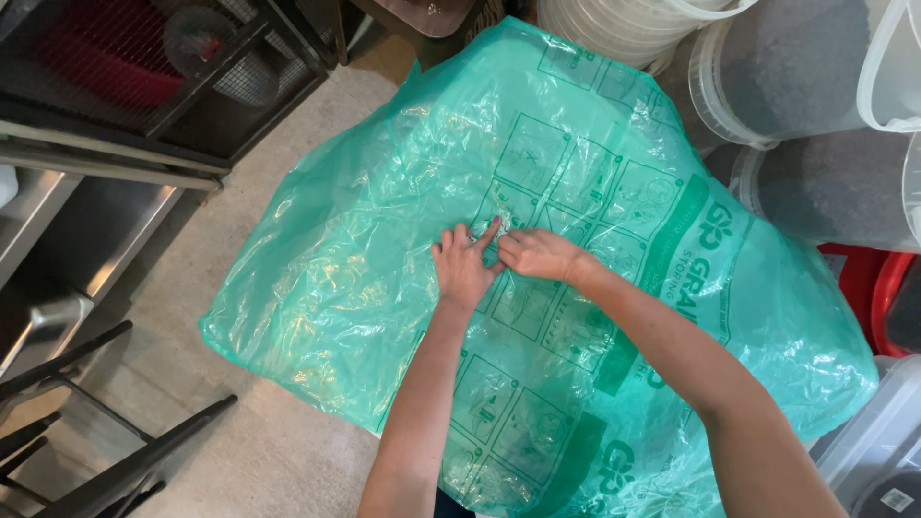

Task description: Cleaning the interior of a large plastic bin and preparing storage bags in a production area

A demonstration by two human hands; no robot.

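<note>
A large translucent green plastic bag (384,288), thin, crinkled and glossy with printed panels. Beside it, white semi-clear smooth plastic buckets (767,77). A dull brushed steel shelf (86,230), a black metal wire rack (144,77), and a matt, slightly rough beige floor (259,451).

Both forearms were bare from the near edge of the view out to the wrists, with no sleeve or cuff showing on either one. The left hand (463,269) wore no glove, ring or watch, and its nails were short and unpainted. The right hand (539,255) was likewise ungloved and plain, with no band or strap at its wrist.
</note>
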